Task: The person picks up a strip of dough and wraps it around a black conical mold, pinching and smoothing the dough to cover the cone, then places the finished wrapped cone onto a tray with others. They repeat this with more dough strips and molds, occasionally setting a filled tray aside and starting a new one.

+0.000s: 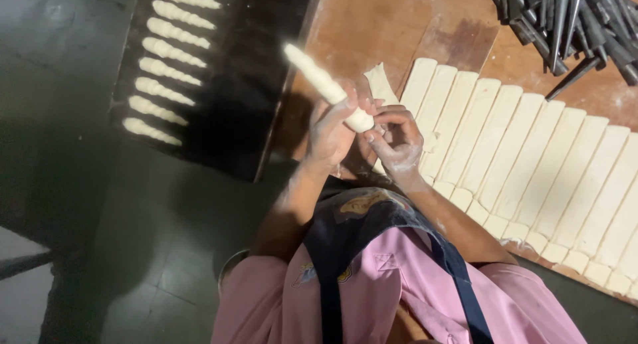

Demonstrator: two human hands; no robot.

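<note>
Wrapping pale dough around a long tapered cone (325, 86), held up in both flour-dusted hands over the near edge of the brown wooden surface (372, 25).

Left hand (330, 133) is closed around the cone's thick lower end, while the right hand (397, 139) has its fingers curled and pinched on the dough at that same end; the narrow tip points up and to the left. Just beside the hands, a row of flat cream dough strips (531, 165) lies side by side across the surface. A heap of dark metal cone moulds (571, 25) sits at the far right corner. Well apart to the left, a dark tray (219, 118) holds a column of finished dough-wrapped cones (166, 72).
</note>
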